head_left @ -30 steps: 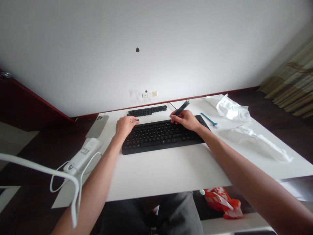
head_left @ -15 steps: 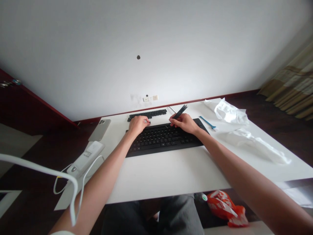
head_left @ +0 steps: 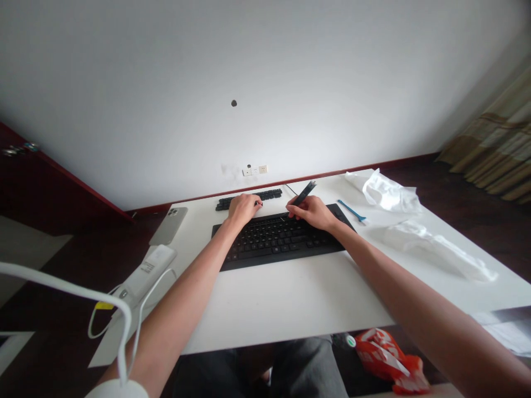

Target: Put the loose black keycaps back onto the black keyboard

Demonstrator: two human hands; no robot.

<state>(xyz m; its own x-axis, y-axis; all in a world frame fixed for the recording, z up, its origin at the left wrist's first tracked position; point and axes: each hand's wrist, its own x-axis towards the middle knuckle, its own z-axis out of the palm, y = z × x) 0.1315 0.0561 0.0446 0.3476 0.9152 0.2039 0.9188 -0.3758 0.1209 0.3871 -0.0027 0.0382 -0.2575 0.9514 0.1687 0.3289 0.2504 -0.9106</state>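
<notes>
A black keyboard (head_left: 265,243) lies on the white table, with both hands over its far edge. My left hand (head_left: 244,207) is pinched closed just beyond the keyboard's top row. A small dark piece, apparently a keycap (head_left: 259,204), shows at its fingertips. In my right hand (head_left: 311,211) is a slim black tool (head_left: 306,191), gripped like a pen and tilted, its upper end pointing away to the right. A thin light line, perhaps wire, shows at its lower end over the upper keys. Behind my left hand, black keycaps (head_left: 271,194) lie in rows.
To the right are a blue brush (head_left: 352,211) and crumpled white plastic bags (head_left: 388,190). A phone (head_left: 169,225) and a white power strip (head_left: 149,271) with its cable lie left. A white curved cord (head_left: 66,284) crosses the lower left. An orange bag (head_left: 384,354) sits below the table edge.
My left hand has shifted slightly right and away, toward the rows of keycaps, with the small dark piece still at its fingertips. My right hand keeps hold of the tool, almost unmoved.
</notes>
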